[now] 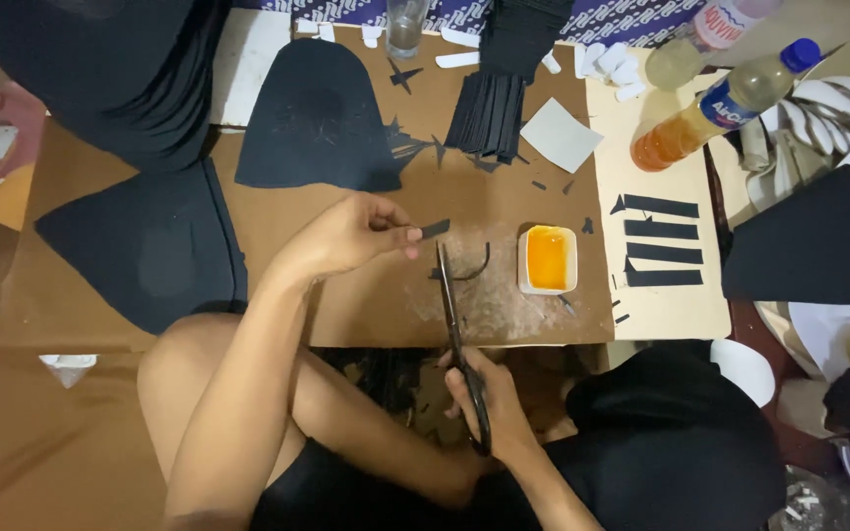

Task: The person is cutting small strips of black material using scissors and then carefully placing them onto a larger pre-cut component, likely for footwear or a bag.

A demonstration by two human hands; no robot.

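While a small black strip of sheet material is pinched in the left hand near the brown tabletop's front edge, long black-handled scissors, blades nearly shut, are gripped by the right hand.

Both arms were bare from shoulder to wrist, no sleeves on show. The left hand wore no glove, ring or watch, and the right hand was just as plain, its wrist bare too. A bare knee rose between the arms. Dark, black clothing covered the lap and lower body, smooth and unmarked, with no pattern visible on it.
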